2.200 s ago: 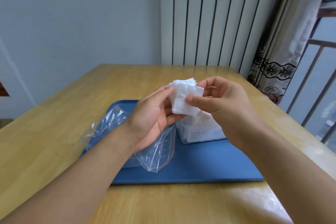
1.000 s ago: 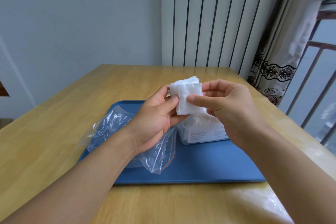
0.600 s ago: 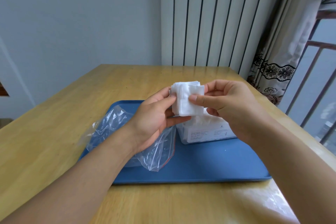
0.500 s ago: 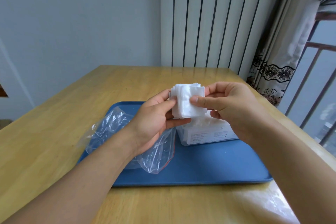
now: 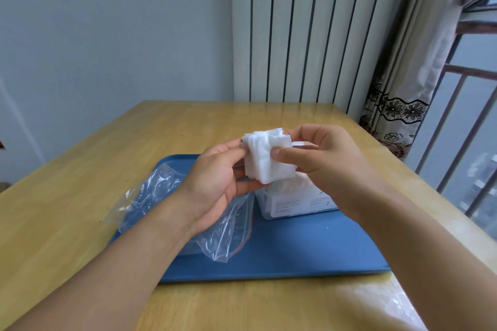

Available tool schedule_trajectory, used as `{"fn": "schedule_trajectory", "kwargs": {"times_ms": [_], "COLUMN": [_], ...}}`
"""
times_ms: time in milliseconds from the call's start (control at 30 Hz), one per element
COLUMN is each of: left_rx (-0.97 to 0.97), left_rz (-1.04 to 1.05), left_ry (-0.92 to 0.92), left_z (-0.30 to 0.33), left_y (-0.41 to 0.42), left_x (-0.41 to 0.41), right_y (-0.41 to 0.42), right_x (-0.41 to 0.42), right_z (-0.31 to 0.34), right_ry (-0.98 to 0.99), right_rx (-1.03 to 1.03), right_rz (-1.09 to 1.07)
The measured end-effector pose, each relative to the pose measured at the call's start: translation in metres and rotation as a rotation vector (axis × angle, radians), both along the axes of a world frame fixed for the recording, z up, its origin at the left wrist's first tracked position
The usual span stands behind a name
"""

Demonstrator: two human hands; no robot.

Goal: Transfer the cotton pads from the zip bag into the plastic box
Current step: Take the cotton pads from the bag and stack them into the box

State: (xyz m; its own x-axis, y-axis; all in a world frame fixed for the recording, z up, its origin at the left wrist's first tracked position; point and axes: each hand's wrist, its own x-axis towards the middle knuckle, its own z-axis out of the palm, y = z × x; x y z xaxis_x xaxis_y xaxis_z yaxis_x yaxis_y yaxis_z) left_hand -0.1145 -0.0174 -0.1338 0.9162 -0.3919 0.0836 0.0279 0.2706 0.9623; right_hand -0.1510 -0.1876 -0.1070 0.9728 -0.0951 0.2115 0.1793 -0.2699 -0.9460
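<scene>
Left hand (image 5: 215, 183) and right hand (image 5: 320, 166) grip cotton pads (image 5: 266, 158) — above plastic box (image 5: 293, 201).

White cotton pads (image 5: 267, 160) stacked, crumpled zip bag (image 5: 161, 196), plastic box (image 5: 295, 203) upright

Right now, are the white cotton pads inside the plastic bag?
No, both hands hold the stack of cotton pads in the air, above the bag lying on the tray.
</scene>
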Motion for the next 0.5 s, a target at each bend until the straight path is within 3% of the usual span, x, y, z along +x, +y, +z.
{"fn": "schedule_trajectory", "kwargs": {"times_ms": [167,500], "left_rx": [-0.058,-0.132], "left_rz": [0.018,0.013], "left_ry": [0.044,0.217], "left_z": [0.005,0.011], "left_y": [-0.002,0.002], "left_x": [-0.004,-0.004], "right_y": [0.003,-0.002], "right_x": [-0.002,-0.001], "right_z": [-0.002,-0.004], "right_ry": [-0.110,-0.136], "right_rx": [0.035,0.106], "right_rz": [-0.020,0.085]}}
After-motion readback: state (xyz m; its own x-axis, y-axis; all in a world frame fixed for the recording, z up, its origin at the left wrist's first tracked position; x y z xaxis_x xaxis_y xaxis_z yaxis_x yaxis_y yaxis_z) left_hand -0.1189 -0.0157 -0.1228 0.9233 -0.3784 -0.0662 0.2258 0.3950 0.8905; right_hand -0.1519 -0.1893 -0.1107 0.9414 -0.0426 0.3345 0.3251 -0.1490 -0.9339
